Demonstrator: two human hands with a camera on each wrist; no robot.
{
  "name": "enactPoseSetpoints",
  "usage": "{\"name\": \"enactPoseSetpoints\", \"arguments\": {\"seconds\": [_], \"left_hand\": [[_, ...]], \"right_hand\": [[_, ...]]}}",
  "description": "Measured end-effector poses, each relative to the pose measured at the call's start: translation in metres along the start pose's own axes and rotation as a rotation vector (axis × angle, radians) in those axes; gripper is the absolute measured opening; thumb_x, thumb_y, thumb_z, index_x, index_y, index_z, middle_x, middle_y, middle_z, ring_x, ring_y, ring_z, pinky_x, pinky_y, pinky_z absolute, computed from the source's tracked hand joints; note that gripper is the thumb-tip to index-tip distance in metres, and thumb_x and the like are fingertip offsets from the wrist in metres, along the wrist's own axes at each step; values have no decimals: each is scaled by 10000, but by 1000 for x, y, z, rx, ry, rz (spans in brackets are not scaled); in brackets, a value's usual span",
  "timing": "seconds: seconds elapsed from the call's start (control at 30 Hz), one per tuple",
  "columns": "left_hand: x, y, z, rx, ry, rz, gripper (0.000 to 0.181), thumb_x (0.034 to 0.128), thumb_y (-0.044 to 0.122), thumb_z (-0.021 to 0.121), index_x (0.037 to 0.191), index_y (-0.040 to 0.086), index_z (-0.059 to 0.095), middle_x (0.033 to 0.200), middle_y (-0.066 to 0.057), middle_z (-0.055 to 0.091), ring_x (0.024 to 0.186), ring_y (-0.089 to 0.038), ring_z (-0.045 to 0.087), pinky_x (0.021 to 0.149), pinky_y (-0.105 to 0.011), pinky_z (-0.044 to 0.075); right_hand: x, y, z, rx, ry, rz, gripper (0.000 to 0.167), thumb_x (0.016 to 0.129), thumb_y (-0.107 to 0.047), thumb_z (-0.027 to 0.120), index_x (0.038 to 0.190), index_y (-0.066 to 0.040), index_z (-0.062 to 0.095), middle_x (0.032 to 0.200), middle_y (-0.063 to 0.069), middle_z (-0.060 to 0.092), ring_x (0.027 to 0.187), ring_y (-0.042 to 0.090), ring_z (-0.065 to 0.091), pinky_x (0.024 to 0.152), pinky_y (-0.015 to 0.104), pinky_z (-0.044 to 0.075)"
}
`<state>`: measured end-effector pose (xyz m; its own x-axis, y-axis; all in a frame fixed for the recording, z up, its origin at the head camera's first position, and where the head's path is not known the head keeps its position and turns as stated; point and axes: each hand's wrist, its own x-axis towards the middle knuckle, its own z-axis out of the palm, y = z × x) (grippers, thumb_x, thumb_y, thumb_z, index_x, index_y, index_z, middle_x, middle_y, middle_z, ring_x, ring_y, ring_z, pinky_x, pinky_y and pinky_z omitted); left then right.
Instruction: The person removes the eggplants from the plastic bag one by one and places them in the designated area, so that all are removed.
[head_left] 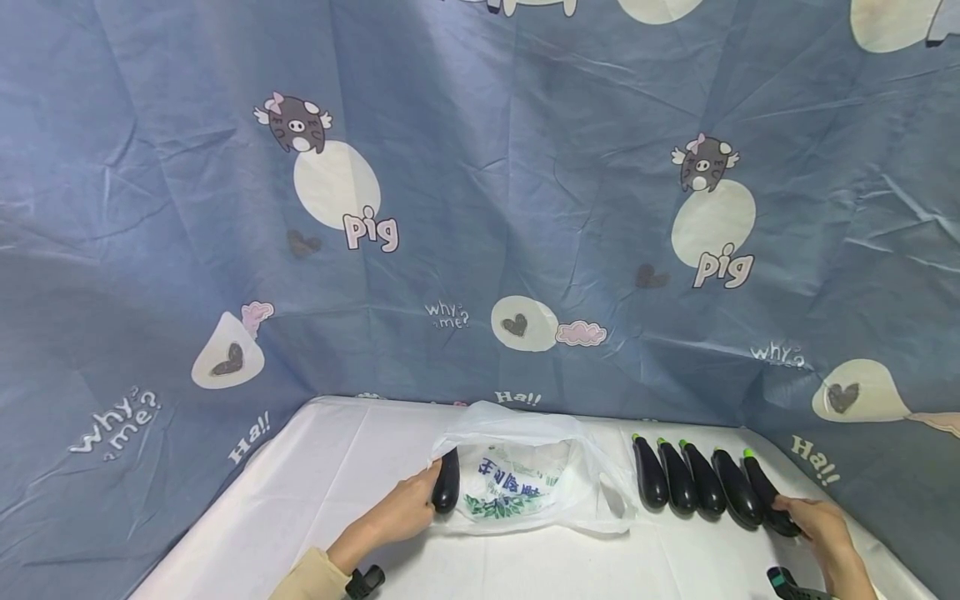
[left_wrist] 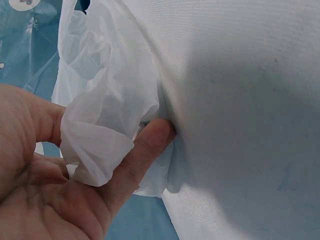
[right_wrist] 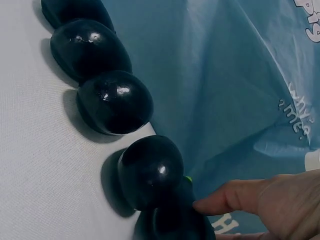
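Observation:
In the head view a white plastic bag (head_left: 525, 515) with blue and green print lies with its mouth toward me. My left hand (head_left: 408, 502) grips the left edge of its mouth; in the left wrist view the fingers (left_wrist: 142, 155) pinch the thin plastic (left_wrist: 102, 145). A dark eggplant (head_left: 447, 483) lies just inside that edge, by the fingertips. My right hand (head_left: 819, 525) is at the lower end of the rightmost eggplant (head_left: 763, 483). The right wrist view has the thumb (right_wrist: 230, 197) against that eggplant (right_wrist: 175, 220); the other fingers are mostly hidden.
Several more eggplants (head_left: 701, 479) with bright green stem ends lie side by side, right of the bag. A white cloth (head_left: 585, 567) covers the table. Blue patterned curtain (head_left: 480, 250) hangs behind and at both sides.

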<state>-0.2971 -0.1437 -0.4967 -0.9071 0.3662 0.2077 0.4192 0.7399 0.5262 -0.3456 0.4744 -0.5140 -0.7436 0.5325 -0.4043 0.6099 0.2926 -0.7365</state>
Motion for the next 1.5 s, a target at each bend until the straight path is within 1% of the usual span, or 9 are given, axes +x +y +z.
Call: {"name": "enactPoseSetpoints", "arguments": {"seconds": [0.2, 0.53, 0.73, 0.9, 1.03, 1.23, 1.37, 1.43, 1.5], "left_hand": [[0, 0, 0, -7, -7, -11, 715, 731, -97, 454, 1434, -129, 328, 1467, -286, 396, 1357, -416, 408, 1114, -556, 340], [0, 0, 0, -3, -10, -14, 702, 740, -91, 453, 1431, -131, 333, 1467, -286, 397, 1358, -417, 406, 1119, -556, 334], [0, 0, 0, -9, -13, -27, 702, 743, -89, 455, 1432, -134, 327, 1465, -293, 395, 1358, -420, 404, 1117, -561, 334], [0, 0, 0, -18, -16, -30, 711, 740, -91, 457, 1437, -130, 320, 1466, -294, 392, 1360, -421, 400, 1115, -564, 332], [0, 0, 0, -20, -22, -30, 716, 738, -92, 457, 1440, -128, 316, 1466, -293, 394, 1361, -420, 398, 1115, -561, 333], [0, 0, 0, 1, -32, -34, 713, 744, -76, 457, 1441, -130, 313, 1461, -295, 399, 1361, -415, 400, 1115, -551, 344], [0, 0, 0, 6, -34, -32, 715, 745, -73, 459, 1443, -127, 311, 1467, -291, 394, 1364, -412, 396, 1118, -549, 341], [0, 0, 0, 2, -36, -34, 716, 746, -74, 460, 1444, -125, 311, 1471, -289, 390, 1366, -413, 393, 1120, -550, 337], [-1, 1, 0, -3, -37, -38, 716, 745, -77, 460, 1444, -125, 311, 1472, -289, 387, 1368, -415, 389, 1121, -552, 333]], "right_hand": [[-19, -4, -3, 47, 10, -40, 635, 875, -215, 604, 1284, 233, 421, 1447, 405, 246, 1334, 575, 225, 1118, 656, 215], [-23, -9, -8, 50, 115, -52, 497, 774, -227, 668, 913, 240, 573, 1369, 404, 354, 1294, 548, 328, 1080, 650, 309], [-46, -18, -10, 34, 90, -70, 667, 828, -308, 623, 1269, 176, 495, 1426, 391, 282, 1311, 548, 290, 1083, 647, 305], [-54, -25, -9, 65, 139, -127, 564, 832, -277, 624, 1185, 161, 580, 1435, 398, 280, 1313, 552, 296, 1060, 644, 338], [-47, -26, -6, 47, 164, -154, 632, 866, -301, 607, 1290, 153, 491, 1459, 391, 232, 1341, 563, 223, 1083, 660, 282], [-32, -25, -7, 21, 192, -152, 595, 856, -298, 622, 1270, 120, 527, 1467, 364, 242, 1348, 536, 249, 965, 639, 411], [-53, -31, -6, 14, 161, -161, 669, 877, -326, 580, 1337, 138, 435, 1471, 387, 185, 1355, 559, 204, 1085, 650, 291], [-45, -27, -7, 5, 149, -170, 710, 885, -380, 579, 1361, 122, 420, 1476, 388, 176, 1352, 565, 191, 1121, 647, 226], [-38, -25, -7, 3, 145, -166, 699, 879, -382, 594, 1346, 116, 444, 1479, 379, 197, 1349, 557, 214, 1098, 649, 269]]}}
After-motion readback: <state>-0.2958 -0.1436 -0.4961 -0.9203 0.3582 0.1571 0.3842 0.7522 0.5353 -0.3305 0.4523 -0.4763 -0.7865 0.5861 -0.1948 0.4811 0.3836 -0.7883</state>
